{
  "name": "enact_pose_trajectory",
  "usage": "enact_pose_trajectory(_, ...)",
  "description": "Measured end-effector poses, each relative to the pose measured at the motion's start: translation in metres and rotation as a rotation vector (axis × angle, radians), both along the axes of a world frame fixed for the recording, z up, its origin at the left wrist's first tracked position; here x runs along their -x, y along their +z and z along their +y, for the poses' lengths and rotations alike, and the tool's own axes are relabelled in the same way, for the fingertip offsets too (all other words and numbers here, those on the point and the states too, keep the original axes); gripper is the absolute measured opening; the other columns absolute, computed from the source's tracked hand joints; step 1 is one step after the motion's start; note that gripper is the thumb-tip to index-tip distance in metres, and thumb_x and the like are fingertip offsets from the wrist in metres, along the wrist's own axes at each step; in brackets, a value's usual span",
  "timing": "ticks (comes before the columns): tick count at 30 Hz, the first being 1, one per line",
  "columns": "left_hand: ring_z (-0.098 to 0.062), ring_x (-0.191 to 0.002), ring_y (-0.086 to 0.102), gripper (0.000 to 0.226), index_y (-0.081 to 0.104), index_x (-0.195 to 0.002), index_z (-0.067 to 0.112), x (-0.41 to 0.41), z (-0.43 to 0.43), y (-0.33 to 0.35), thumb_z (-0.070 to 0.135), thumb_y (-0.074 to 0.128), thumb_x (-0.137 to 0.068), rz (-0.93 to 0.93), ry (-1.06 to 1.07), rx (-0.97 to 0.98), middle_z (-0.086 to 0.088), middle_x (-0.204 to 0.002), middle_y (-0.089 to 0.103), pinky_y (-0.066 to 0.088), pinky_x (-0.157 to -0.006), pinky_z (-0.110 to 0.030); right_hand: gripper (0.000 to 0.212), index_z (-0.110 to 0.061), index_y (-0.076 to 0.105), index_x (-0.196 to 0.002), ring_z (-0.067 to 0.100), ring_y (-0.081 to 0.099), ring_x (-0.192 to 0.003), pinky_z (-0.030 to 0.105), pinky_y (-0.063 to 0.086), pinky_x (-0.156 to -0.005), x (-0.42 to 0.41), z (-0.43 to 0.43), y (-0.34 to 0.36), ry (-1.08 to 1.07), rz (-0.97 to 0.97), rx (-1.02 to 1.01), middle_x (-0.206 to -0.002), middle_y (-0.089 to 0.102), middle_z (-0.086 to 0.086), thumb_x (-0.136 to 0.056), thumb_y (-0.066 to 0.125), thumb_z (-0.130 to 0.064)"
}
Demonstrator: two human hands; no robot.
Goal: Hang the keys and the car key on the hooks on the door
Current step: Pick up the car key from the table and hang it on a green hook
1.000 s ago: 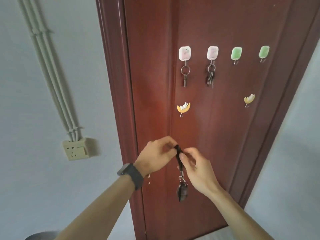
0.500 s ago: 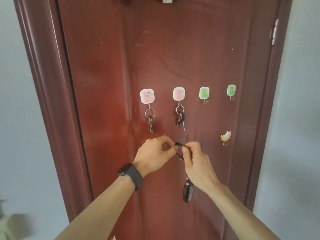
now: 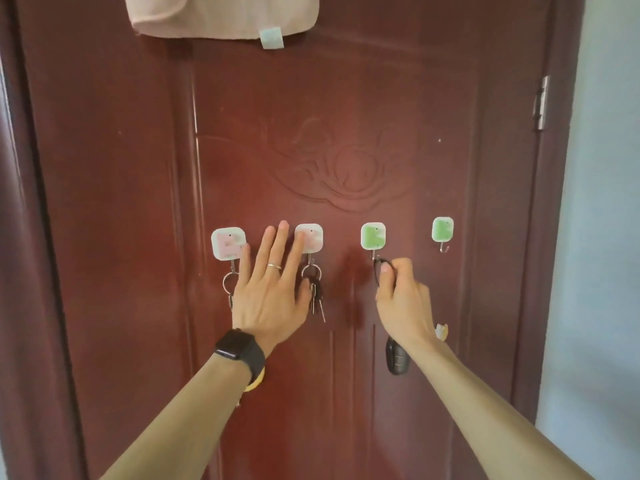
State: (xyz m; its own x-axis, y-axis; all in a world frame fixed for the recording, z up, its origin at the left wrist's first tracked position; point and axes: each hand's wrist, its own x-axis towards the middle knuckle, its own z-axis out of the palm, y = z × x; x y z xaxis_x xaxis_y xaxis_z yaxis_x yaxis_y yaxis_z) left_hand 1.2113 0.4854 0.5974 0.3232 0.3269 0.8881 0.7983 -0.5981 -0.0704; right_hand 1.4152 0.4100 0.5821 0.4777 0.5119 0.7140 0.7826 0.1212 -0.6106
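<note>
Both arms reach forward and up. Left hand [image 3: 270, 289] is flat and open, fingers [image 3: 277, 247] spread and pointing up, palm away, watch [image 3: 240, 348] on the wrist. Right hand [image 3: 401, 296] is curled closed, thumb and fingers pinched together at the top.

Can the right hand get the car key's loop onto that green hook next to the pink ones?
Probably yes. The right hand holds the loop just under the bare green hook, with nothing between them; the car key dangles below.

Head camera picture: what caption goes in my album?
Right hand loops the car key strap onto a green hook; left hand open.
</note>
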Motion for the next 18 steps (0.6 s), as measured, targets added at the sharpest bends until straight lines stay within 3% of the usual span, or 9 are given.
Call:
enact_pose_trajectory(2, -0.028, -0.155, 0.013, 0.075, 0.018, -0.160, 0.018, -0.007, 0.001, -0.005, 0.037, 0.049, -0.095, 0.008, 0.068, 0.005, -0.008, -0.168, 0.016, 0.017, -0.122, -0.056, 0.015, -0.030, 0.038, -0.092, 0.030, 0.055, -0.057, 0.041, 0.038, -0.051, -0.013, 0.009, 0.010, 0.031, -0.025, -0.038, -0.058, 0.060, 0.007, -0.104, 0.032, -0.037)
enact_pose_trajectory(5, -0.027, -0.156, 0.010, 0.076, 0.013, -0.161, 0.019, -0.011, 0.001, -0.008, 0.037, 0.047, -0.095, 0.012, 0.129, 0.010, -0.008, -0.169, 0.014, 0.017, -0.123, -0.055, 0.016, -0.024, 0.041, -0.095, 0.037, 0.052, -0.060, 0.042, 0.038, -0.056, -0.026, 0.022, 0.018, 0.045, -0.054, -0.040, -0.058, 0.057, 0.007, -0.105, 0.032, -0.033)
enact_pose_trajectory(11, -0.026, -0.156, 0.011, 0.076, 0.012, -0.161, 0.022, -0.008, -0.007, -0.004, 0.034, 0.045, -0.094, 0.047, 0.172, 0.028, -0.006, -0.168, 0.015, 0.018, -0.123, -0.054, 0.019, -0.018, 0.043, -0.098, 0.043, 0.059, -0.074, 0.048, 0.051, -0.070, -0.031, 0.031, 0.018, 0.071, -0.099, 0.067, -0.071, 0.070, 0.013, -0.103, 0.028, -0.030)
enact_pose_trajectory(13, -0.026, -0.156, 0.010, 0.076, 0.013, -0.161, 0.022, -0.007, -0.008, -0.003, 0.030, 0.046, -0.093, 0.051, 0.173, 0.037, -0.006, -0.168, 0.015, 0.018, -0.123, -0.054, 0.018, -0.018, 0.043, -0.096, 0.041, 0.055, -0.068, 0.045, 0.048, -0.063, -0.031, 0.032, 0.017, 0.048, -0.111, 0.060, -0.066, 0.065, 0.011, -0.103, 0.030, -0.029)
enact_pose_trajectory(18, -0.027, -0.156, 0.007, 0.073, 0.012, -0.161, 0.020, -0.010, -0.011, -0.004, 0.029, 0.041, -0.094, 0.044, 0.175, 0.066, -0.007, -0.169, 0.011, 0.013, -0.123, -0.054, 0.017, -0.013, 0.043, -0.095, 0.033, 0.037, -0.049, 0.037, 0.031, -0.053, -0.030, 0.027, 0.007, -0.094, -0.268, 0.064, -0.048, 0.033, -0.003, -0.104, 0.036, -0.025)
